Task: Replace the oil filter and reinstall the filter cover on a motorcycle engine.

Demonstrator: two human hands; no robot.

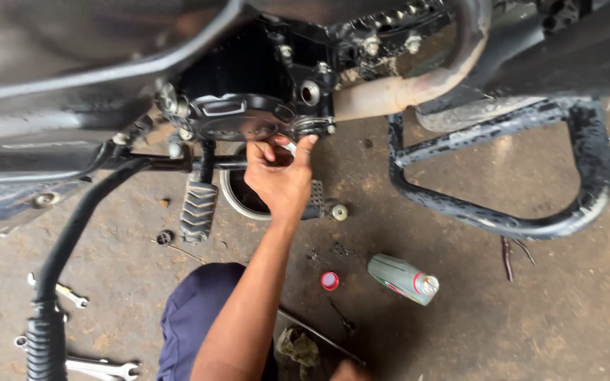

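The right hand [280, 176] has its fingers pinched on a small hard metal tool [289, 147] under the black engine cover [238, 116], likely oily and slippery, best held firmly by its end.

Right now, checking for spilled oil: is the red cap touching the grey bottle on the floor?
Apart. The head view shows bare floor between the red cap and the lying grey bottle.
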